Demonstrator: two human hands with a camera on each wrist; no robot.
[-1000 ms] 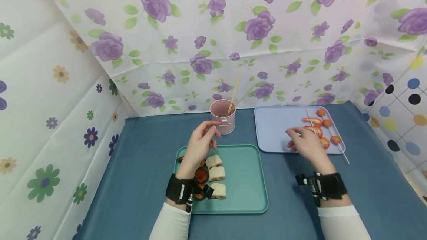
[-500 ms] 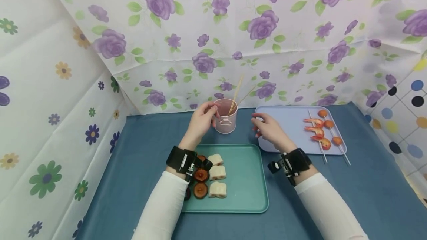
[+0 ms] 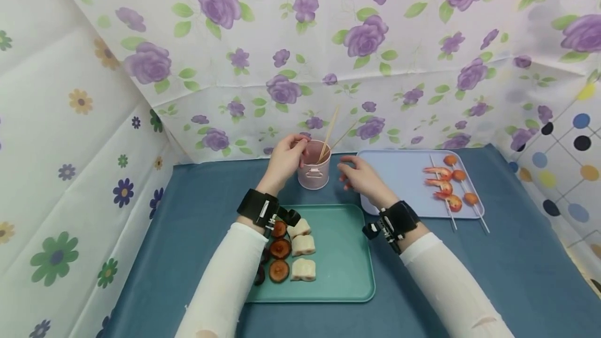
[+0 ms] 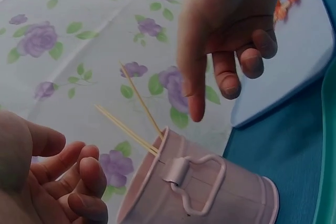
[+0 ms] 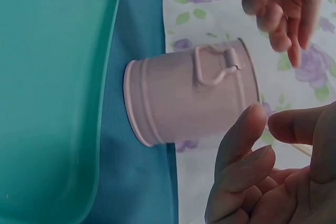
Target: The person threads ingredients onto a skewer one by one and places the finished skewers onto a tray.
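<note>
A pink metal bucket (image 3: 313,175) with a small wire handle stands at the back of the table. Thin wooden skewers (image 3: 330,132) lean out of its mouth. My left hand (image 3: 287,158) hovers at the bucket's left rim, fingers loosely bent around nothing. On the other side, my right hand (image 3: 361,177) is held just right of the bucket, over the edge of the pale blue tray (image 3: 389,163). The right wrist view shows this hand (image 5: 262,171) with thumb and fingers apart and nothing between them. In the left wrist view the left hand (image 4: 58,177) is likewise bare.
On the blue tray lie a skewer of shrimps (image 3: 441,186) and a skewer of orange balls (image 3: 459,175), their ends past the front rim. Nearer, a green tray (image 3: 345,254) bears brown mushroom-like rounds (image 3: 279,271) and several white pieces (image 3: 303,270). A floral cloth (image 3: 253,67) hangs behind.
My right hand has come left from above the shrimp skewer to beside the bucket. My left hand has risen and moved slightly forward to the bucket's rim.
</note>
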